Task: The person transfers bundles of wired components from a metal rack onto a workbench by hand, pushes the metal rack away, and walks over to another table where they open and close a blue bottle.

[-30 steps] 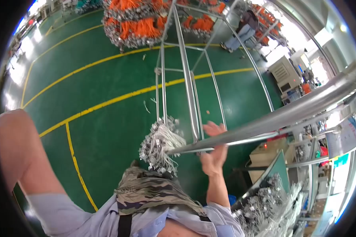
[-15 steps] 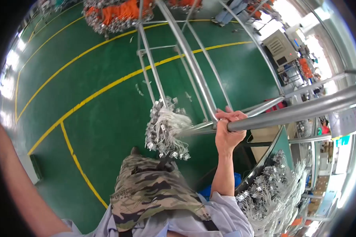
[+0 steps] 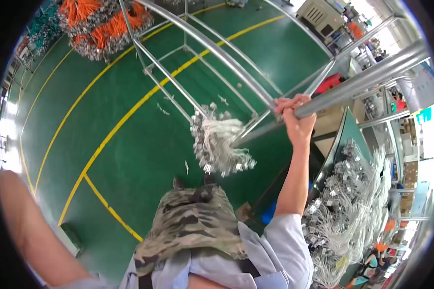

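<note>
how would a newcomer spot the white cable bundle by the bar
At the metal rack, find the thick bar that the right hand grips. Follow it leftward to its end, near the picture's middle, to the white cable bundle. It is one compact tuft, unlike the sprawling white heap at lower right or the orange bundles at upper left.

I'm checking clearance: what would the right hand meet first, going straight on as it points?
Most likely the thick metal tube, which the right hand has in its grip; depth beyond it is unclear.
</note>
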The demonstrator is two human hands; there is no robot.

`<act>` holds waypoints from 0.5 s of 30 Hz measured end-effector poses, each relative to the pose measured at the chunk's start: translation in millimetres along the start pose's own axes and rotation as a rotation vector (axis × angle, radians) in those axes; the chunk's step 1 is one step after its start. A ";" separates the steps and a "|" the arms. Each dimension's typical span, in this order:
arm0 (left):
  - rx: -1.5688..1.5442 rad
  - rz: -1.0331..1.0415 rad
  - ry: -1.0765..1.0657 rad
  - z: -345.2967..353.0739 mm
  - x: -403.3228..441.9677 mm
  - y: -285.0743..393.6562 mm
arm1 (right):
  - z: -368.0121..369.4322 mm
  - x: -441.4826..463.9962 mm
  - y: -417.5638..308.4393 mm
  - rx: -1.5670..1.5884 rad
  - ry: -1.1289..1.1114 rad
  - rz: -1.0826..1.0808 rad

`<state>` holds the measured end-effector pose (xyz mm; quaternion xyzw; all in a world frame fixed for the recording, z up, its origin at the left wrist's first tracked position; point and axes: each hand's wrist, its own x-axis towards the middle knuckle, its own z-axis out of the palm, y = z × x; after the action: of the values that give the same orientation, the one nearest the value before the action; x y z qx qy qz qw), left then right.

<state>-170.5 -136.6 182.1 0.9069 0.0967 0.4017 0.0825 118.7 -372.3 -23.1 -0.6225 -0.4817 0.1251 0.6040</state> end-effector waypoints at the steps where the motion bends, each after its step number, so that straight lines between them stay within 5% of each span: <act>1: 0.008 0.016 -0.021 4.6 4.5 -2.5 | -7.1 8.9 3.5 0.041 -0.017 -0.028; 8: -0.035 0.157 -0.122 73.6 51.0 -27.1 | -61.0 16.6 18.9 0.092 0.016 0.020; 9: -0.010 -0.072 -0.266 103.7 42.5 -45.7 | -68.8 18.1 22.0 0.086 0.020 0.019; 11: 0.316 -0.130 -0.428 171.0 21.9 -97.2 | -86.1 20.8 29.0 0.017 0.066 0.019; 13: 0.546 0.154 -0.184 239.7 -8.1 -162.7 | -102.9 23.3 37.5 0.012 0.087 -0.036; 15: 0.518 0.193 -0.245 257.7 -9.3 -168.8 | -117.3 26.6 45.1 -0.038 0.143 0.008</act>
<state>-3.1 6.0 -33.8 0.9444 0.0989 0.2574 -0.1793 238.9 -417.7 -23.0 -0.6432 -0.4371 0.0737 0.6244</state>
